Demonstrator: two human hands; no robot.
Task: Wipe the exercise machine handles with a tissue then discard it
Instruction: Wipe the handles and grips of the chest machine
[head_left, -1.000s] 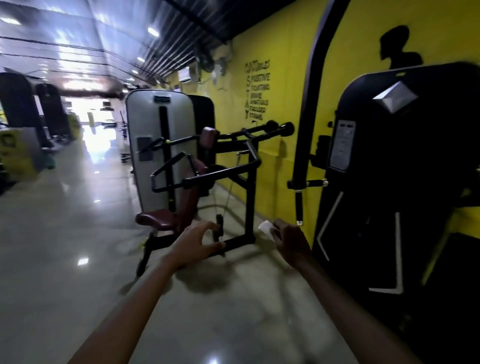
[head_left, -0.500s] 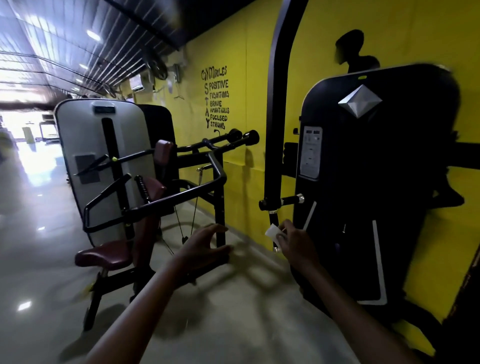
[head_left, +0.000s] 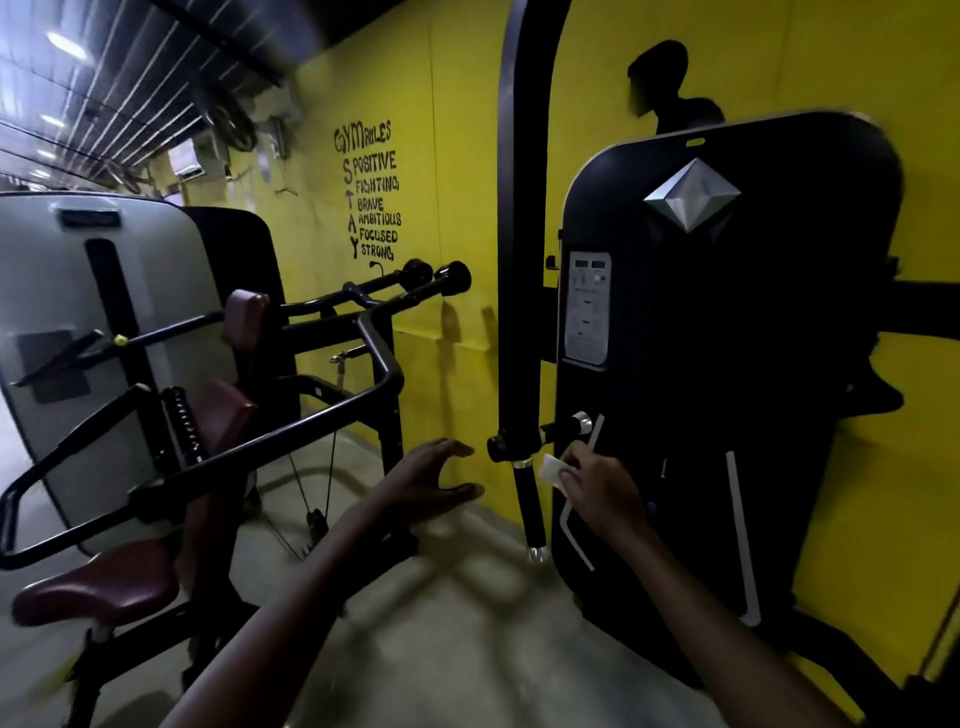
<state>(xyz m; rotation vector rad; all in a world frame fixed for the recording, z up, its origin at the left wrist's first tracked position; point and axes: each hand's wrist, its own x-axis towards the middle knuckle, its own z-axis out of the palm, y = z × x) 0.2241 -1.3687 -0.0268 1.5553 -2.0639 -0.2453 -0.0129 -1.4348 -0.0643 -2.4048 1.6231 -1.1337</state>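
The right hand (head_left: 602, 486) has its grip pinched on a white tissue (head_left: 552, 469), held just beside the vertical handle (head_left: 531, 506) that hangs from the black arched bar (head_left: 524, 208); whether the tissue touches it cannot be told. The short horizontal handle (head_left: 563, 430) sits at the hand's 11 o'clock. The left hand (head_left: 426, 478), at the tissue's 9 o'clock, has its grip released, fingers spread and empty. The maroon seat (head_left: 98, 582) lies at 8 o'clock.

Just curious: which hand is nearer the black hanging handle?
Right. The right hand, pinching the tissue, sits just beside the handle; the left hand hovers open farther off on its other side.
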